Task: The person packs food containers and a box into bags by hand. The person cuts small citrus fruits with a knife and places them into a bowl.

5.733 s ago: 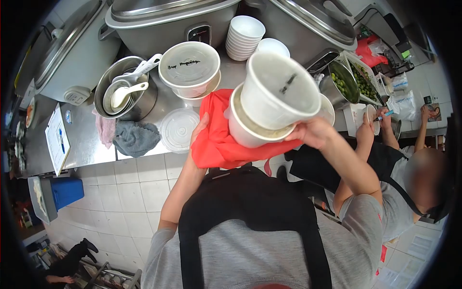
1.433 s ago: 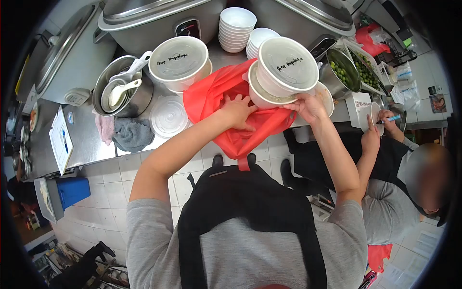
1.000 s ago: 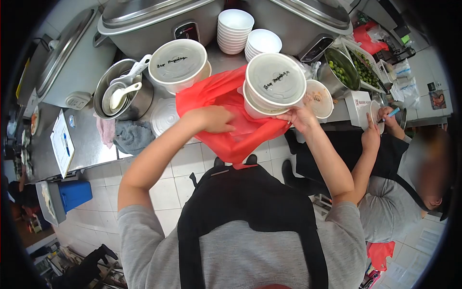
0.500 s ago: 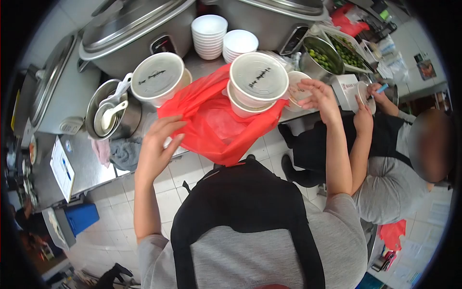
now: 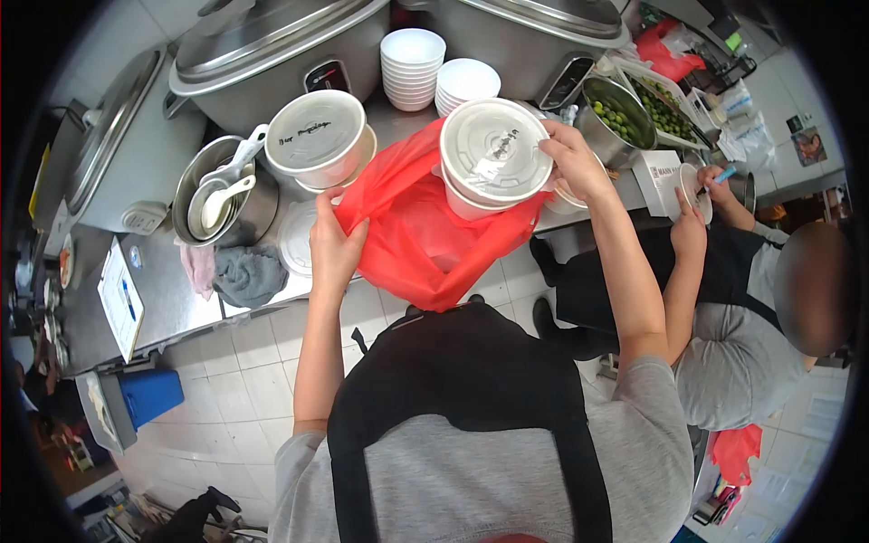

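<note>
A red plastic bag [image 5: 416, 240] lies open at the counter's front edge, partly hanging over it. My left hand [image 5: 337, 237] is closed on the left side of the bag's rim. Two lidded white containers [image 5: 495, 154], one on top of the other, stand at the bag's right side, with dark writing on the upper lid. My right hand [image 5: 575, 161] grips the right edge of the upper container, its fingertips at the lid. Left of the bag, another stack of lidded containers [image 5: 316, 134] stands on the counter, also with writing on the lid.
White bowls [image 5: 414, 68] are stacked behind the bag, before large cookers [image 5: 281, 54]. A pot of ladles [image 5: 226, 195], cloths [image 5: 249, 274] and a clipboard [image 5: 120, 303] lie left. Pots of green food [image 5: 618, 113] stand right, near a co-worker [image 5: 738, 335] holding a cup and pen.
My right hand has moved left onto the upper container and closed on it. My left hand has shifted right and up and taken hold of the bag's rim.
</note>
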{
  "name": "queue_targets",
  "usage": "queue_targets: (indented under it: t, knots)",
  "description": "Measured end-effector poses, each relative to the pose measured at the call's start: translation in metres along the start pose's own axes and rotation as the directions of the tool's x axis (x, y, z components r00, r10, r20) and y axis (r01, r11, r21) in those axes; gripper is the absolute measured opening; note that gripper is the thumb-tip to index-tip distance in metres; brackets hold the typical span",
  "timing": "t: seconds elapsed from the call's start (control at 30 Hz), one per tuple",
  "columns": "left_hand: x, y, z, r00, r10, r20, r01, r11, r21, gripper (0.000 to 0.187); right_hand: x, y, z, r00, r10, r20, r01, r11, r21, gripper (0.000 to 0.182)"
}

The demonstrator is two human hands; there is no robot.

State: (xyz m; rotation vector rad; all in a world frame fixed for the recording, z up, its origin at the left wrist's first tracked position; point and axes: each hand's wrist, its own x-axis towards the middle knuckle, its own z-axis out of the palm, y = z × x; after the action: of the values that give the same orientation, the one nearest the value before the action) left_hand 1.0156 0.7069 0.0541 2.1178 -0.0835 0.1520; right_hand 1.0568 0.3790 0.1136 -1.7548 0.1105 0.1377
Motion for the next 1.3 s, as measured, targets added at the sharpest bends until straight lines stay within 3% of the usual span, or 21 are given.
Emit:
queue_targets:
  t: [0.07,0.13,0.27,0.3,0.33,0.37,0.4,0.5,0.57,0.6,0.67,0.7,0.83,0.87,0.93,0.97,1.07,1.13,1.2,1.27,1.3]
  knots:
    - [0.002,-0.002,-0.002,1.000,0.015,0.005,-0.015,0.996,-0.089,0.038,0.002,-0.009,0.009,0.986,-0.110,0.123,0.115,0.993,-0.035,0.035]
    - [0.012,-0.016,-0.004,0.987,-0.109,0.117,0.157,0.796,-0.584,0.033,0.011,-0.008,0.033,0.975,-0.093,0.201,0.096,0.995,-0.007,0.035]
    - [0.009,-0.012,-0.027,0.961,-0.260,0.093,0.233,0.586,-0.776,0.029,0.005,0.002,0.097,0.940,-0.003,0.340,0.005,1.000,-0.005,0.031]
    - [0.005,-0.022,-0.030,0.970,-0.242,0.037,0.194,0.669,-0.718,0.028,-0.003,0.017,0.110,0.941,0.025,0.338,-0.038,0.999,0.032,0.034]
    - [0.000,-0.030,-0.032,0.969,-0.245,0.027,0.190,0.671,-0.717,0.028,-0.015,0.036,0.125,0.965,-0.131,0.227,0.117,0.990,0.074,0.040]
    - [-0.006,-0.038,-0.033,0.962,-0.269,0.056,0.246,0.756,-0.606,0.028,-0.019,0.072,0.137,0.949,-0.293,0.114,0.298,0.954,-0.029,0.047]
    - [-0.010,-0.046,-0.031,0.951,-0.299,0.084,0.301,0.822,-0.483,0.028,-0.038,0.060,0.142,0.967,-0.173,0.186,0.160,0.984,0.083,0.052]
    - [-0.017,-0.053,-0.025,0.971,-0.234,0.054,0.232,0.856,-0.462,0.028,-0.058,0.069,0.149,0.984,-0.029,0.174,0.024,0.999,0.027,0.049]
    - [-0.015,-0.052,-0.022,0.977,-0.207,0.052,0.206,0.855,-0.476,0.028,-0.056,0.079,0.143,0.963,0.164,0.215,-0.234,0.901,0.365,0.044]
    - [-0.015,-0.050,-0.021,0.976,-0.208,0.059,0.211,0.855,-0.475,0.028,-0.055,0.078,0.142,0.963,0.168,0.211,-0.238,0.899,0.367,0.044]
    - [-0.011,-0.042,-0.024,0.973,-0.215,0.081,0.226,0.838,-0.497,0.029,-0.049,0.073,0.140,0.949,0.195,0.250,-0.307,0.762,0.570,0.040]
    - [-0.010,-0.043,-0.023,0.973,-0.214,0.086,0.229,0.838,-0.496,0.029,-0.053,0.081,0.149,0.968,0.203,0.149,-0.250,0.695,0.674,0.032]
    - [-0.006,-0.046,-0.023,0.985,-0.168,0.030,0.168,0.928,-0.333,0.031,-0.085,0.068,0.163,0.902,0.334,0.273,-0.419,0.532,0.736,0.027]
    - [-0.004,-0.048,-0.022,0.993,-0.118,0.007,0.115,0.955,-0.273,0.032,-0.080,0.075,0.158,0.902,0.332,0.274,-0.419,0.530,0.738,0.027]
    - [-0.001,-0.052,-0.019,0.991,-0.131,0.031,0.134,0.938,-0.319,0.031,-0.060,0.090,0.144,0.943,0.270,0.193,-0.328,0.673,0.663,0.031]
    - [-0.001,-0.051,-0.018,0.990,-0.135,0.044,0.141,0.921,-0.364,0.031,-0.049,0.091,0.138,0.927,0.324,0.189,-0.371,0.725,0.579,0.030]
    - [-0.002,-0.049,-0.017,0.989,-0.139,0.051,0.148,0.906,-0.396,0.031,-0.037,0.096,0.143,0.925,0.284,0.253,-0.373,0.804,0.463,0.027]
    - [-0.003,-0.054,-0.019,0.989,-0.147,0.034,0.149,0.912,-0.382,0.031,-0.047,0.093,0.154,0.945,0.245,0.215,-0.321,0.814,0.484,0.025]
    - [-0.007,-0.063,-0.021,0.995,-0.103,0.002,0.098,0.943,-0.317,0.031,-0.070,0.085,0.166,0.949,0.258,0.183,-0.299,0.539,0.787,0.022]
    - [-0.012,-0.059,-0.024,0.983,-0.176,0.060,0.186,0.926,-0.327,0.032,-0.089,0.081,0.179,0.947,0.236,0.218,-0.307,0.468,0.829,0.021]
    - [-0.014,-0.057,-0.025,0.964,-0.238,0.116,0.264,0.906,-0.332,0.033,-0.096,0.078,0.183,0.891,0.265,0.370,-0.453,0.438,0.777,0.023]
